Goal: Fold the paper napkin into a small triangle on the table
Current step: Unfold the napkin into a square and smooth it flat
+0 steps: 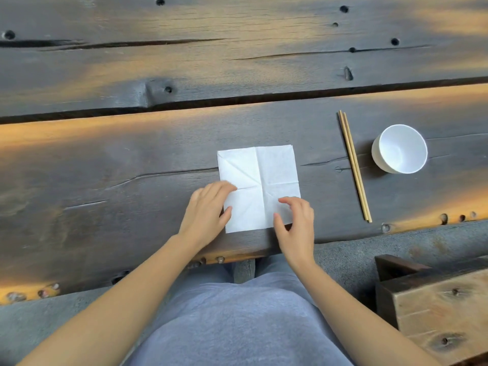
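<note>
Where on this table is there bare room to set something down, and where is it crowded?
Bare wood lies left of the napkin and left hand, and across the far planks of the table beyond it. Crowded: the right hand at the napkin's near right corner, then the chopsticks and white bowl, with only a narrow strip between napkin and chopsticks.

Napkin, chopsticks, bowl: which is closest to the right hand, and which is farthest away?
From the right hand:
1. Napkin: touching it, under the fingertips at its near right corner.
2. Chopsticks: to the right, lying on the table.
3. Bowl: farthest, right of the chopsticks and farther back.
</note>
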